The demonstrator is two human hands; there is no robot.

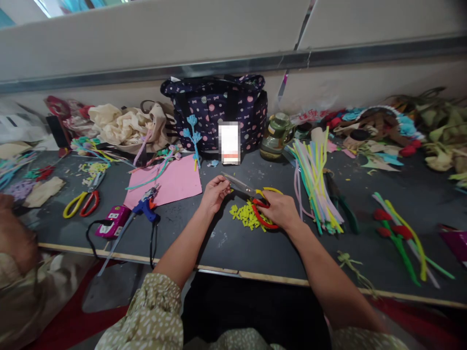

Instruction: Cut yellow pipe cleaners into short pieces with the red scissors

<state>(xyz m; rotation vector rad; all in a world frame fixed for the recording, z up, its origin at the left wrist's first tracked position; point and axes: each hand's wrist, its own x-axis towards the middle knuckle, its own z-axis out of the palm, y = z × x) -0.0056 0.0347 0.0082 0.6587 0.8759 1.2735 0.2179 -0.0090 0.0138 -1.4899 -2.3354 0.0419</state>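
Note:
My right hand (280,209) grips a pair of scissors (242,186) with red and yellow handles, the blades pointing left. The fingers of my left hand (216,193) are pinched together at the blade tips; what they hold, if anything, is too small to make out. Beneath the scissors lies a pile of small yellow-green cut pieces (248,215) on the dark table. Behind my hands a phone (229,141) with a blurred screen stands against a dark patterned bag (182,104).
Left are a pink sheet (178,182), a blue glue gun (146,208), a purple power box (114,221) and other scissors (89,197). Right are bundled pipe cleaners (314,180), pliers (345,206), a green bottle (276,136) and red fuzzy flowers (401,232). Another person's arm (16,233) is far left.

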